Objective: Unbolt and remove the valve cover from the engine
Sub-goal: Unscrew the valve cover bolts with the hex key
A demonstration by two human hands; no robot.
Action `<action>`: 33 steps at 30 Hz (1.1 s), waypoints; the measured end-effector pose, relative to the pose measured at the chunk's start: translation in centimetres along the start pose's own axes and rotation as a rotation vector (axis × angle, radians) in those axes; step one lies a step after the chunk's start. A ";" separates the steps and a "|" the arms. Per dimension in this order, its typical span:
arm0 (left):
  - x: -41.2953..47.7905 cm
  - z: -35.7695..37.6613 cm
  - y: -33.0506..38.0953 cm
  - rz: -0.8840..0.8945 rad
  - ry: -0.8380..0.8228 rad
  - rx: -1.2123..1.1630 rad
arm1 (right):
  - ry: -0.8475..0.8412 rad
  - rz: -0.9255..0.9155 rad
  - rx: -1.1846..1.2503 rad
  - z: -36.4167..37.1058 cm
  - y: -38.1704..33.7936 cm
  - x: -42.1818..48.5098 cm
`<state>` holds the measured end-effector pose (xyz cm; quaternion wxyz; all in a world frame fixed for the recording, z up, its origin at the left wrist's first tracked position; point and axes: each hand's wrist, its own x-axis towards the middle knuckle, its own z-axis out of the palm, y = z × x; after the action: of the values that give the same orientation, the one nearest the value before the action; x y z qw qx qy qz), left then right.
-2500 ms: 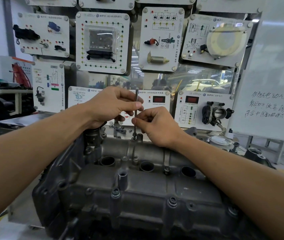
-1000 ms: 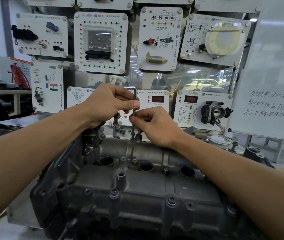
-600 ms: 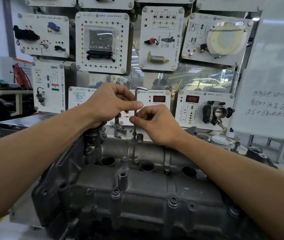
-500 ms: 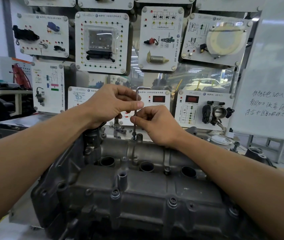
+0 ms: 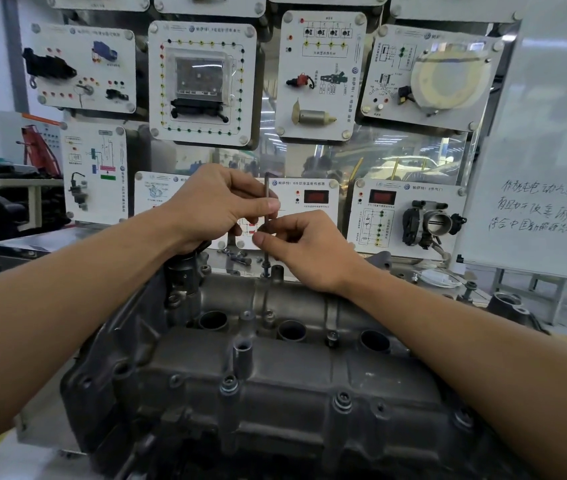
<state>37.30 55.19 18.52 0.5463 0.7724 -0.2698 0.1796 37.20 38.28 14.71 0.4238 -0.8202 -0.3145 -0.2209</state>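
Two bare hands worked one hex key at the far edge of the valve cover, which sat on the engine, low and central in the head view. The key stood upright, its tip set in a bolt on the cover's far rim. The left hand had its fingers pinched on the key's upper shaft; the right hand pinched the shaft lower down, thumb and forefinger pressed together on it. Several bolts, among them one on the near rim, appeared still seated, so the job looked far from finished. Done well, the step likely called for keeping the key square in the socket while spinning it, and pressing down lightly to avoid rounding the head. Training panels and a whiteboard stood behind the engine.
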 end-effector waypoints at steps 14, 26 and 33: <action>0.1 0.2 0.0 -0.004 0.001 0.039 | 0.097 0.021 -0.032 0.0 0.4 0.8; -0.3 -0.3 0.0 0.007 -0.107 -0.023 | -0.051 -0.036 -0.130 -0.4 0.3 0.3; -0.1 -0.1 0.0 0.011 -0.008 -0.014 | 0.008 -0.013 -0.054 -0.1 0.0 0.3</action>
<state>37.25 55.35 18.49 0.5496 0.7678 -0.2774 0.1775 37.40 38.28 14.98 0.4013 -0.8283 -0.3123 -0.2352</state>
